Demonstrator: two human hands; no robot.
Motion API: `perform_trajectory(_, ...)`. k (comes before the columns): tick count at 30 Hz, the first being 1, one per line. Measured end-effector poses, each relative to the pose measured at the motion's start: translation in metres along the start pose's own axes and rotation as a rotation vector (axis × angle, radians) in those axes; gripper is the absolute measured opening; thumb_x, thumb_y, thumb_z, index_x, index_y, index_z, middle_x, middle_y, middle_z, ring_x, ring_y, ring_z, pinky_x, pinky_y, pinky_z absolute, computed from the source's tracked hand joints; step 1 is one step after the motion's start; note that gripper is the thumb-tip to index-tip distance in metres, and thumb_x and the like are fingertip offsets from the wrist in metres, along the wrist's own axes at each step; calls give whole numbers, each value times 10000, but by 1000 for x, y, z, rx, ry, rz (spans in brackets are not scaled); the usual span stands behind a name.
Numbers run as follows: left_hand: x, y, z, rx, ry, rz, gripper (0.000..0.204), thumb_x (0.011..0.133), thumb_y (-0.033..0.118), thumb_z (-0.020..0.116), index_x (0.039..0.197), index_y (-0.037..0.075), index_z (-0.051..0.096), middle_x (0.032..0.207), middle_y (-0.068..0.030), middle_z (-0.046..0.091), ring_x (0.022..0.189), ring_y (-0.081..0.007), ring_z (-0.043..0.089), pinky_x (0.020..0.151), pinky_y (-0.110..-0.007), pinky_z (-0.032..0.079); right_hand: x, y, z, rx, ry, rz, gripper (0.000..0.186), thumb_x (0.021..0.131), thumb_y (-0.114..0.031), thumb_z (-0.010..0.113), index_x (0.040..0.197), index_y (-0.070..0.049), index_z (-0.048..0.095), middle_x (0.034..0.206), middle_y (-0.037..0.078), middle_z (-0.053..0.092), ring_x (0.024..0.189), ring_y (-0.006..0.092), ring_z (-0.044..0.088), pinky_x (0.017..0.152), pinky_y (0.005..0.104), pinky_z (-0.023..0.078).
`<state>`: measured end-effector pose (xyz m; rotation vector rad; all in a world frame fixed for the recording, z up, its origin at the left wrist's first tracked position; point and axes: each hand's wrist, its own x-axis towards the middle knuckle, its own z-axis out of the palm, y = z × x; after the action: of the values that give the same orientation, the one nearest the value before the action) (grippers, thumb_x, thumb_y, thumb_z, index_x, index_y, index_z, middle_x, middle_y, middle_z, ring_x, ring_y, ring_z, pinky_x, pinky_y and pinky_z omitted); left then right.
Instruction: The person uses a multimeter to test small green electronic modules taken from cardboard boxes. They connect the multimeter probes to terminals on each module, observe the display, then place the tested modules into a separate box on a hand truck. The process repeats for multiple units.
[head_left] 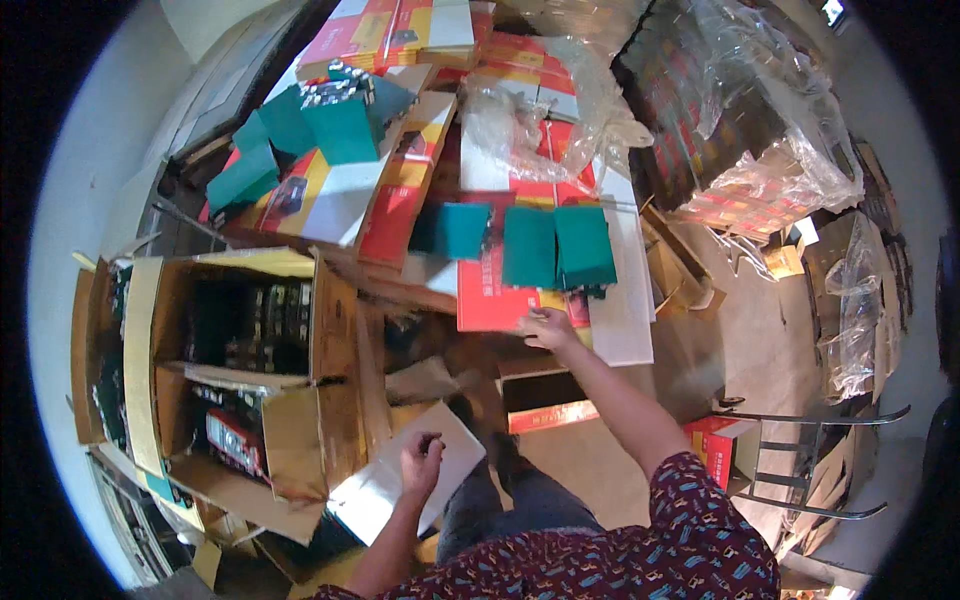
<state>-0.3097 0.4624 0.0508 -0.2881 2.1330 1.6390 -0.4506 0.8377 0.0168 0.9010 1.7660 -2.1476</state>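
My right hand (547,330) reaches forward to the near edge of a red and white flat carton (490,302). Its fingers are bent together at that edge, and what lies between them is hidden. Just beyond them, two green boxes (556,247) stand side by side on the carton, with another green box (462,231) to their left. Lower down, my left hand (421,464) hangs over a white panel (455,440) with curled fingers. A dark patch shows at its fingertips, too small to name.
An open cardboard box (330,400) at left holds rows of dark packs and a red pack (235,440). More green boxes (342,130) lie on flat cartons behind. Plastic film (790,100) covers a stack at the far right. A metal hand truck (790,465) stands at right.
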Motion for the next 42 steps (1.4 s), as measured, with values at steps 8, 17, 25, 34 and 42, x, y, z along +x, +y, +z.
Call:
perform_trajectory(8,2,-16,-35,30,-6,-138,233,942,119,618,1094,-30,710,907,-127,756,756,-183,713,691,-323,585,133,-67,117,-160,197,-178,560,760,-292,898,1160,17,656,1183,148,683,999,209,656,906,350,526)
perform_trajectory(17,4,-37,-59,-5,20,-304,231,937,105,620,1102,-29,710,916,-141,758,784,-187,728,689,-316,600,220,-63,126,33,297,26,440,722,-180,936,1048,23,721,1058,141,754,898,257,734,783,384,596)
perform_trajectory(25,33,-32,-37,8,-114,-243,251,950,145,629,1117,-25,711,954,-149,762,812,-201,726,719,-324,591,193,-90,118,114,238,-25,429,738,-159,900,1064,57,724,1053,168,760,899,283,750,803,393,617)
perform_trajectory(34,116,-3,-1,48,-61,65,323,939,174,700,1183,-38,689,1011,-146,758,926,-222,727,859,-365,579,126,-169,171,-671,525,-25,926,604,-390,911,1290,45,465,1231,268,668,1153,416,667,975,511,539)
perform_trajectory(42,294,140,35,74,-5,370,785,900,150,743,1562,13,344,1320,-231,634,1175,-344,657,951,-440,535,117,-147,255,-961,533,-167,931,659,-425,906,1354,-28,431,1335,229,555,1266,419,548,1013,531,509)
